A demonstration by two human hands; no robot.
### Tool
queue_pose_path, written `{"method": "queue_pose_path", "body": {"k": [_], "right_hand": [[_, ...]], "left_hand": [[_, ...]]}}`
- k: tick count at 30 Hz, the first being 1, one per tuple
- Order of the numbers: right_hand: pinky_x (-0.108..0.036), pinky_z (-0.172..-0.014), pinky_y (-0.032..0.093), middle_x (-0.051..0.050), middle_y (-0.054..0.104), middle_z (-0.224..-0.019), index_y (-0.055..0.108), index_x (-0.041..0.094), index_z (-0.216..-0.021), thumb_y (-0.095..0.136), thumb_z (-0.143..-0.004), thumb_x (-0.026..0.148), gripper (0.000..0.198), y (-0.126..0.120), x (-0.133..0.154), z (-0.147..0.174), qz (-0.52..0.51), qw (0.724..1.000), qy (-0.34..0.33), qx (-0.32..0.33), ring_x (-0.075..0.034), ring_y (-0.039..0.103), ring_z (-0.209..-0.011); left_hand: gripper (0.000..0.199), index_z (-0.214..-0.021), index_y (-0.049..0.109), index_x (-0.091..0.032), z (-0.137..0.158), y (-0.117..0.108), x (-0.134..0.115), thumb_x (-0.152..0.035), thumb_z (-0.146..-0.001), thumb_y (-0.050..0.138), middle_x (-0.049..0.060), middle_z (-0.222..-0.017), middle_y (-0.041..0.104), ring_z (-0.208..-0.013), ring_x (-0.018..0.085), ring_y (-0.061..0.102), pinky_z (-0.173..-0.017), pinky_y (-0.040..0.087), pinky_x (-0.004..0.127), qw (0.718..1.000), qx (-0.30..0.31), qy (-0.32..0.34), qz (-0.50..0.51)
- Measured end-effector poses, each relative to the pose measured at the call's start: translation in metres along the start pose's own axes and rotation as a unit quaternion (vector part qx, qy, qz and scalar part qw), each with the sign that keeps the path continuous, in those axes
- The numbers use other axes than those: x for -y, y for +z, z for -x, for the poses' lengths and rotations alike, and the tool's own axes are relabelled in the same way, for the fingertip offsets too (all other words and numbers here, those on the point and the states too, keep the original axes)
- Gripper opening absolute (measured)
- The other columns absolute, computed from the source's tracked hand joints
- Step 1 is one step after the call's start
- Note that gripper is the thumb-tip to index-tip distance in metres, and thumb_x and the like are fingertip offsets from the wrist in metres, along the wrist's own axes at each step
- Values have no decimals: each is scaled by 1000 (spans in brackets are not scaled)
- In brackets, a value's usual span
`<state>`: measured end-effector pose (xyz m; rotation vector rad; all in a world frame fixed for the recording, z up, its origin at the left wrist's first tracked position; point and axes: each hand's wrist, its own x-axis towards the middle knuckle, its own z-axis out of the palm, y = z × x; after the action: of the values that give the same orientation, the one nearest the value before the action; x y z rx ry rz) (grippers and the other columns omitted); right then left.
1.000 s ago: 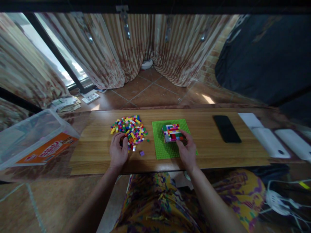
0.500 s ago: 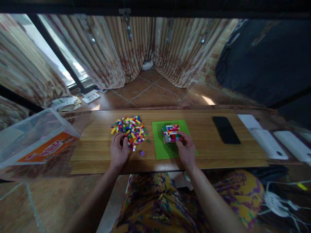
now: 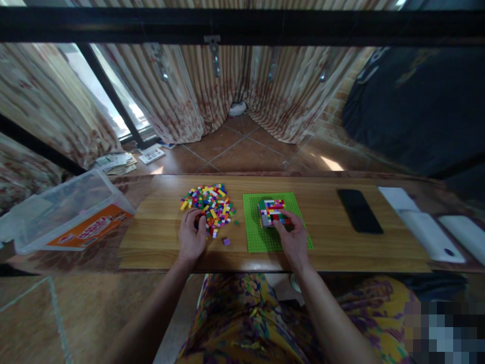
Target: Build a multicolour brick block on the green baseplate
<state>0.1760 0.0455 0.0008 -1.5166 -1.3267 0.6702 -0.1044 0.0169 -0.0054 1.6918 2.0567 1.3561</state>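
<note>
A small built block of multicoloured toy bricks (image 3: 268,208) stands on a green studded baseplate (image 3: 253,240). My right hand (image 3: 294,240) is at the block's right and near side, its thumb at the near edge and fingers across the right end, closed on it. To the left lies a pile of loose toy bricks (image 3: 215,205) in many colours. My left hand (image 3: 192,236) rests at the pile's near-left edge with fingers curled towards the thumb. Whatever is between those fingers is too small or hidden to name. A purple brick (image 3: 226,241) lies apart, nearer to me.
A black phone (image 3: 359,211) lies on the right of the wooden board (image 3: 322,202). White devices (image 3: 434,236) stand past its right end. On the left is a clear plastic box (image 3: 81,194) with an orange label. A dark bar (image 3: 242,26) crosses above.
The whole view has shifted, so things appear slightly lower and further right. My right thumb has slid left along the block's near side. My left hand stays at the pile.
</note>
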Motion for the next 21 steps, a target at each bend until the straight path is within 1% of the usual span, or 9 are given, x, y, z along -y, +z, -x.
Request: {"method": "queue_pose_path", "body": {"k": [8,12,13,15,17,18,19,21], "right_hand": [[-39,-89,45,-11,64,-109,67,18,-110,65,-77,40,40,2,0,0,-2,1000,1,-3,-21,57,-95],[-41,-90,45,-11,64,-110,67,19,-111,62,-81,41,38,-2,0,2,7,1000,-18,2,-22,58,-98],[-41,-89,46,-11,64,-111,67,19,-111,60,-83,41,37,-3,1,4,8,1000,-24,-7,-22,58,-99],[-40,-88,48,-12,62,-112,67,18,-111,57,-86,41,35,-7,5,10,14,998,-37,-49,-22,59,-100],[-39,-87,48,-12,62,-110,67,18,-108,54,-89,38,31,-8,12,20,27,993,-66,-91,-22,59,-101],[-39,-87,49,-11,64,-107,67,18,-107,53,-91,36,28,-7,17,25,32,991,-87,-94,-21,60,-100],[-39,-87,49,-10,65,-104,67,19,-105,52,-92,34,25,-5,21,31,34,990,-109,-81,-21,61,-98],[-37,-85,50,-8,67,-98,67,20,-102,50,-94,30,22,3,30,43,32,988,-151,-17,-19,62,-94]], "left_hand": [[23,-100,62,-17,0,0,0,-33,-90,49,12,-110,62,-108,24,59,-98,49,42,1000,2,-1,1],[23,-100,61,-17,0,-1,-1,-33,-91,49,12,-109,62,-109,24,59,-98,49,42,1000,3,-1,3],[23,-100,61,-17,0,-1,-1,-33,-91,49,12,-109,62,-108,24,59,-98,49,42,1000,2,-3,4],[22,-100,61,-17,0,0,-1,-32,-90,49,11,-108,62,-107,23,59,-98,49,42,1000,1,-5,7],[21,-99,61,-17,0,0,-1,-31,-90,49,11,-108,62,-106,23,60,-97,49,41,1000,1,-2,12],[20,-99,61,-17,0,0,0,-31,-90,49,11,-108,62,-106,23,60,-97,49,41,1000,0,0,16],[20,-99,61,-17,0,1,0,-31,-90,49,11,-108,62,-106,23,59,-97,49,41,1000,1,2,19],[19,-99,61,-18,0,1,0,-30,-90,50,10,-108,62,-106,22,59,-97,49,41,1000,-1,0,23]]}}
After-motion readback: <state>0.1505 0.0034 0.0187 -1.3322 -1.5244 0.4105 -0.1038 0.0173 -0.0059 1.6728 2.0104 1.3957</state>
